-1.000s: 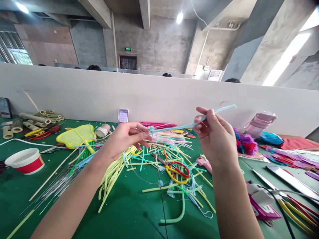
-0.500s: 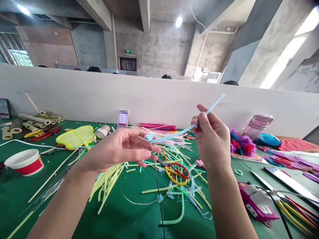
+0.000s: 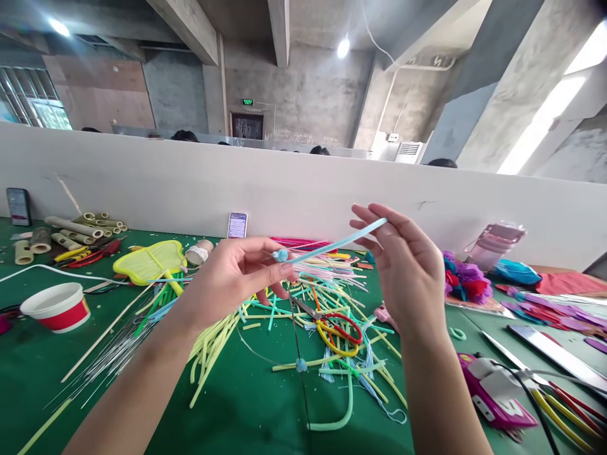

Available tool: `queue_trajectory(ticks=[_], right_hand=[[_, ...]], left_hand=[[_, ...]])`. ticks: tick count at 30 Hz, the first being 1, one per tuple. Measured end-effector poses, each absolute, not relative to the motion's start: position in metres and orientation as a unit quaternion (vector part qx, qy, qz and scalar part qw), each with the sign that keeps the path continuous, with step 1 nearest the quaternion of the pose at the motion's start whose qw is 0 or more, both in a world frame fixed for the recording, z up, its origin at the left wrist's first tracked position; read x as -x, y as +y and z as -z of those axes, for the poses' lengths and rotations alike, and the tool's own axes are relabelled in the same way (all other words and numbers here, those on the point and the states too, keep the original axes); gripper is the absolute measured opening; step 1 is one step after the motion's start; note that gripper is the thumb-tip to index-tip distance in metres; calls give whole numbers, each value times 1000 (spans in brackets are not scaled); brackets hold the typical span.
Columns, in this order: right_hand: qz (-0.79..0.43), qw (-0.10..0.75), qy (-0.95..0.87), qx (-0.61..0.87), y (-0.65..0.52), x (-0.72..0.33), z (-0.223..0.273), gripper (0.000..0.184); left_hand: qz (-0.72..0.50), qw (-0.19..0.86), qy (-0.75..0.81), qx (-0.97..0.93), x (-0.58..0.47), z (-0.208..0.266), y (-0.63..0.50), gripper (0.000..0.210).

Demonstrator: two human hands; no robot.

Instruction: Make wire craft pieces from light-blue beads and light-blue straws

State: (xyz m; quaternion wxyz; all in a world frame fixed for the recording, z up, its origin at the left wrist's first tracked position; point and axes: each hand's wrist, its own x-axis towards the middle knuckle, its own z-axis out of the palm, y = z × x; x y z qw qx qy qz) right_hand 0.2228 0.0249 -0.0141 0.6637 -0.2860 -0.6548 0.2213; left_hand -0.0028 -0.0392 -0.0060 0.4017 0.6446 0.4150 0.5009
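Observation:
A light-blue pipe cleaner (image 3: 339, 242) stretches between my hands over the table. My left hand (image 3: 239, 268) pinches near its left end, where it is coiled into a small blue knob (image 3: 281, 255). Below this hand hangs a thin dark wire (image 3: 296, 338) carrying a second blue knob (image 3: 301, 365). My right hand (image 3: 408, 265) has the free end of the pipe cleaner at its thumb and forefinger, the other fingers loosely curled. Exactly how the left fingertips grip the wire is hidden.
Scissors (image 3: 339, 333) lie among yellow and green pipe cleaner pieces (image 3: 213, 354). At left are a paper cup (image 3: 57, 309), a yellow mesh shape (image 3: 150, 262) and bamboo tubes (image 3: 80, 229). A magenta power strip (image 3: 497, 395) and pink bottle (image 3: 497, 243) stand right.
My right hand has shifted to the pipe cleaner's free tip, which earlier stuck out well past the fingers. The strip now slopes less steeply. My left thumb has come up closer to the coiled knob.

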Motion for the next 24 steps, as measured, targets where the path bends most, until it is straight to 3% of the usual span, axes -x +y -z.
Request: queue_trajectory(ticks=[4, 7, 13, 24], right_hand=[[108, 562, -703, 422, 20, -228, 16, 23], [232, 526, -700, 424, 12, -228, 14, 26], [233, 557, -722, 337, -25, -219, 7, 11], [37, 588, -749, 302, -47, -212, 2, 7]], left_hand=[[-520, 396, 429, -624, 9, 6, -31, 31], [-520, 396, 438, -617, 15, 9, -22, 32], [-519, 389, 449, -615, 19, 12, -13, 30], [-508, 398, 443, -623, 17, 12, -13, 24]])
